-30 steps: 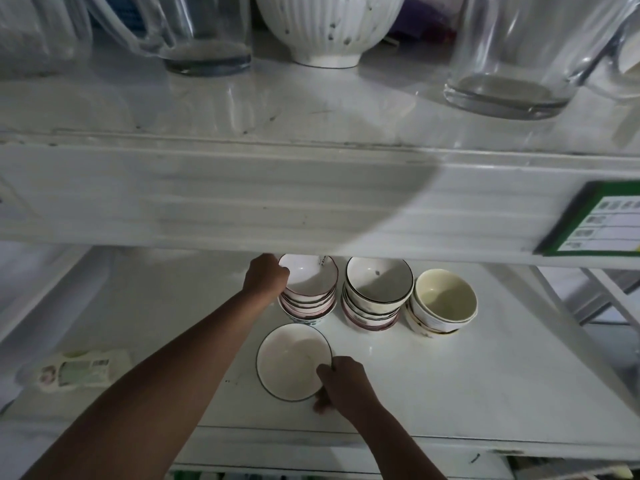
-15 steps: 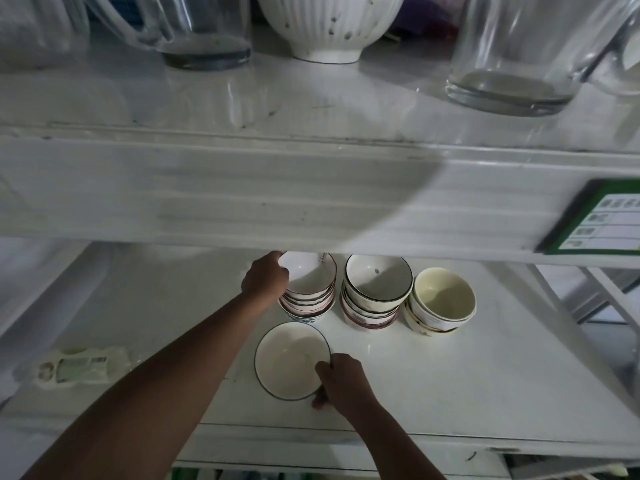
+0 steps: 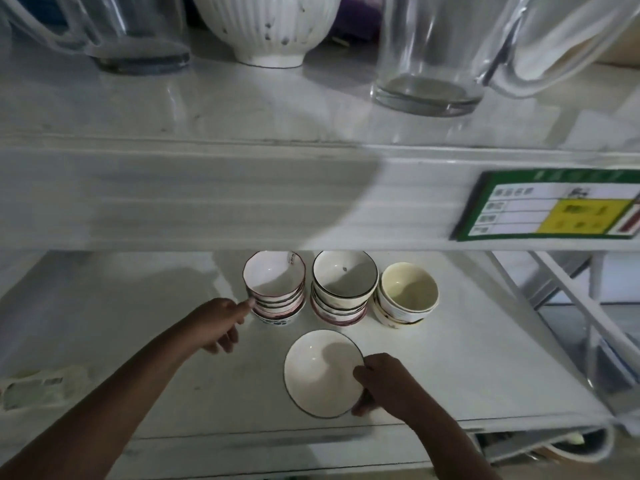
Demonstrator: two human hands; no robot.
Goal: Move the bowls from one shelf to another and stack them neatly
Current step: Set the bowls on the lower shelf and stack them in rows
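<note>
Three stacks (image 3: pixel 341 289) crowd the shelf (image 3: pixel 485 358). Right hand (image 3: pixel 384 382) pinches the loose bowl (image 3: pixel 320 372); left hand (image 3: pixel 221 322), fingers loosely spread, touches the left stack (image 3: pixel 275 289). A nudge could topple it.

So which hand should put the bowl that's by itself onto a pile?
Probably the right hand: its fingers already grip the rim of the single bowl, in front of the three stacks. The left hand holds nothing and only touches the side of the left stack.

upper shelf edge (image 3: pixel 242 199) overhanging three bowl stacks (image 3: pixel 343 289), bare lower shelf (image 3: pixel 121 317) left
</note>
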